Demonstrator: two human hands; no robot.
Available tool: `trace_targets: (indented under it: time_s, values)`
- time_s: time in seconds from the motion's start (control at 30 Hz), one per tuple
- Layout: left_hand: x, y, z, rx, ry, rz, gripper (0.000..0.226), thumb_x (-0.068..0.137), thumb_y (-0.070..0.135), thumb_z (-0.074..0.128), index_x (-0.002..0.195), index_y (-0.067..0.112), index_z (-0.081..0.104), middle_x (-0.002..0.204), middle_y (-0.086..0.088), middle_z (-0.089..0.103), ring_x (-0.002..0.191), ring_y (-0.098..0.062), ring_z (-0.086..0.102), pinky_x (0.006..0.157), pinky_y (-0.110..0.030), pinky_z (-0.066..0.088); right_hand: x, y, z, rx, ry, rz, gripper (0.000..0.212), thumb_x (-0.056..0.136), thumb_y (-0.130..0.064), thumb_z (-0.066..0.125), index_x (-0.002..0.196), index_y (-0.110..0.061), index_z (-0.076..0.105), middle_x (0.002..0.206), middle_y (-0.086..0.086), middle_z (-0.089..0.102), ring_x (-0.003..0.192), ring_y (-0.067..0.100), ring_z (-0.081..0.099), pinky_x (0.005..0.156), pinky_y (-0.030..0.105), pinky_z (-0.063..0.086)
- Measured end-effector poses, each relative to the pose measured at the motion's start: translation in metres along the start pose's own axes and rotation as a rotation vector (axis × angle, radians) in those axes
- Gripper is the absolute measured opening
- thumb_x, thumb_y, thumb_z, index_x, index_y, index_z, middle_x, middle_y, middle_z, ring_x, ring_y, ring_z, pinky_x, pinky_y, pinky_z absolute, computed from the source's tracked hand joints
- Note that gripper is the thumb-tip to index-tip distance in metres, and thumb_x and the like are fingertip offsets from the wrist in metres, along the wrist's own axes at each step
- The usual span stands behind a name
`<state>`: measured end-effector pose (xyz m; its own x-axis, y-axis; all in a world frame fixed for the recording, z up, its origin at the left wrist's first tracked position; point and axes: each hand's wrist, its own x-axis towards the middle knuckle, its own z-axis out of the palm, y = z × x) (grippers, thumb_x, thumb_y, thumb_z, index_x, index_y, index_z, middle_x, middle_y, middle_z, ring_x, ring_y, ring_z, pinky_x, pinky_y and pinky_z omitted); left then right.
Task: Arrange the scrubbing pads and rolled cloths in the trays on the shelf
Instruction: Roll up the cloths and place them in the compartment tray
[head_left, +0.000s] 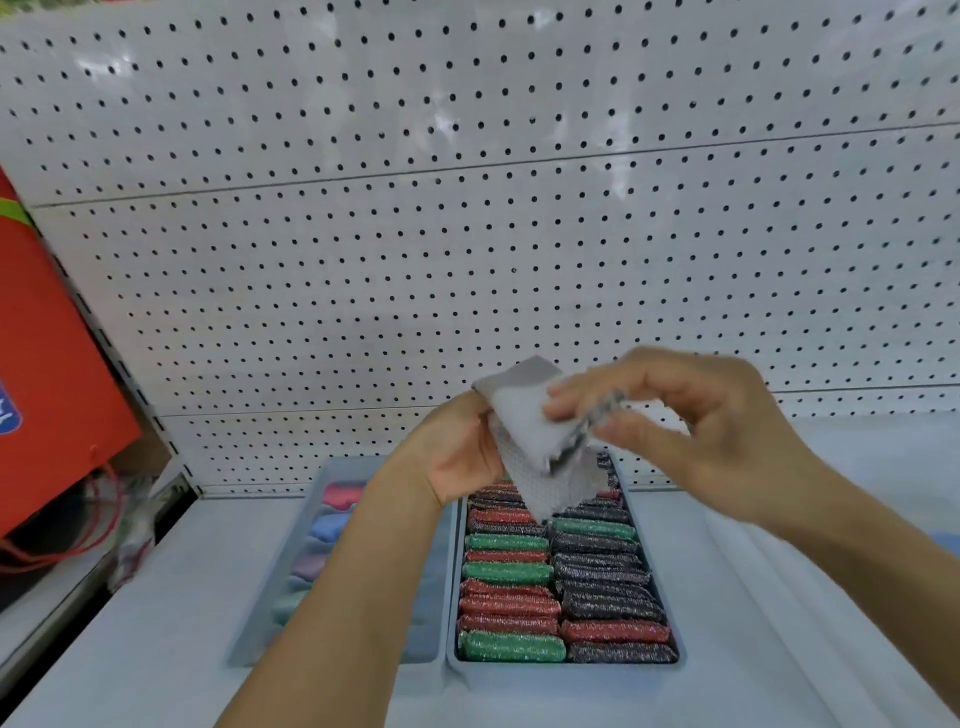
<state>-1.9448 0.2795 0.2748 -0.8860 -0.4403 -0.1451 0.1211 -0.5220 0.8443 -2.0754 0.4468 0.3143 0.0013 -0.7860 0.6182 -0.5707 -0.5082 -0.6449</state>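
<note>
**Kid one:** Looking close first, what sits right by the person?

**Kid two:** Two grey plastic trays on the pale shelf (156, 597). The right tray (670, 587) is packed with sparkly green, red and black scrubbing pads (561, 587) in two rows. The left tray (270, 587) has soft rolled cloths (324, 525) in pink, blue and purple, partly hidden by an arm.

**Kid one:** And what are the hands doing?

**Kid two:** Both are up above the far end of the right tray. The left hand (457, 457) holds one side of a grey dotted scrubbing pad (530, 441), with its fingers tucked behind. The right hand (691, 421) pinches the other side with thumb and fingertips.

**Kid one:** Which way does the pad lie?

**Kid two:** It hangs tilted between the hands, one corner pointing down at the tray. The pads below lie sideways, so I think it has to turn flat and go straight down. Both hands are about as near.

**Kid one:** And behind?

**Kid two:** A white board full of holes (467, 234), and a red box (47, 364) at the left.
</note>
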Motion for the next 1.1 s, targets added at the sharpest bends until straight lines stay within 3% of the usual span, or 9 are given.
trace_targets:
  time_s: [0.1,0.2,0.33,0.43,0.67,0.77,0.87,0.97,1.1]
  values:
    - [0.001,0.008,-0.001,0.037,-0.041,-0.004,0.038,0.093,0.017,0.037,0.1,0.012,0.074,0.106,-0.01,0.071,0.095,-0.021,0.068,0.081,-0.037,0.057,-0.019,0.018,0.008,-0.307,-0.066,-0.194,0.016,0.087,-0.023,0.06,0.102,-0.028,0.065,0.115,-0.015,0.068,0.119,0.008,0.057,0.098,0.039,0.046]
    - [0.003,0.011,0.002,-0.002,-0.073,-0.001,0.036,0.096,0.015,0.034,0.117,0.01,0.063,0.109,-0.011,0.071,0.095,-0.024,0.07,0.082,-0.039,0.057,-0.027,0.037,0.008,-0.61,-0.162,-0.426,0.017,0.089,-0.019,0.058,0.104,-0.027,0.057,0.128,-0.011,0.062,0.129,0.008,0.049,0.103,0.042,0.042]
    - [0.004,0.008,0.006,-0.046,-0.122,-0.016,0.038,0.096,0.015,0.034,0.129,0.009,0.052,0.113,-0.014,0.069,0.097,-0.027,0.069,0.084,-0.04,0.057,-0.027,0.052,0.005,-0.843,-0.184,-0.588,0.051,0.082,-0.019,0.064,0.131,-0.018,0.047,0.146,0.002,0.046,0.137,0.018,0.04,0.109,0.047,0.035]
    - [0.005,0.006,0.01,-0.113,-0.152,-0.048,0.038,0.093,0.015,0.034,0.116,0.008,0.064,0.112,-0.016,0.069,0.097,-0.025,0.069,0.087,-0.039,0.055,-0.016,0.058,0.005,-0.946,-0.11,-0.65,0.07,0.079,-0.015,0.075,0.139,-0.014,0.038,0.148,0.005,0.04,0.139,0.022,0.038,0.111,0.048,0.033]
    - [-0.005,-0.002,0.009,-0.197,-0.12,-0.056,0.042,0.093,0.016,0.035,0.104,0.001,0.073,0.111,-0.019,0.067,0.101,-0.025,0.066,0.097,-0.039,0.048,-0.002,0.06,0.014,-0.969,0.014,-0.845,0.028,0.097,-0.019,0.057,0.125,-0.018,0.055,0.136,0.003,0.057,0.127,0.021,0.052,0.103,0.044,0.043]
    - [-0.007,-0.011,0.002,-0.264,-0.072,-0.012,0.045,0.087,0.014,0.043,0.127,0.001,0.06,0.118,-0.016,0.058,0.104,-0.024,0.06,0.106,-0.037,0.041,0.0,0.041,0.027,-0.612,0.069,-0.594,0.015,0.091,-0.022,0.064,0.107,-0.023,0.065,0.114,-0.005,0.07,0.111,0.016,0.062,0.091,0.042,0.049]
    - [-0.019,-0.033,-0.001,-0.22,-0.144,0.015,0.041,0.095,0.021,0.041,0.131,0.006,0.053,0.122,-0.018,0.059,0.11,-0.031,0.062,0.091,-0.049,0.053,0.009,0.008,0.038,-0.112,0.278,-0.081,0.028,0.082,-0.006,0.07,0.09,-0.033,0.068,0.087,-0.016,0.072,0.081,0.001,0.067,0.072,0.028,0.055]
    - [-0.031,-0.053,-0.015,-0.273,-0.307,0.077,0.065,0.093,0.043,0.051,0.146,0.008,0.036,0.151,-0.017,0.038,0.138,-0.035,0.036,0.109,-0.065,0.027,0.022,0.007,0.026,0.248,0.371,0.316,0.019,0.076,-0.003,0.073,0.079,-0.021,0.071,0.077,-0.01,0.073,0.073,0.007,0.068,0.069,0.022,0.054]
    - [-0.043,-0.04,0.007,0.097,-0.058,0.194,0.09,0.064,0.084,0.052,0.126,0.019,0.062,0.132,-0.01,0.061,0.123,-0.026,0.057,0.099,-0.048,0.049,0.023,0.019,0.026,0.447,0.226,0.646,0.014,0.075,-0.005,0.071,0.089,-0.003,0.069,0.085,0.004,0.074,0.083,0.021,0.069,0.075,0.032,0.055]
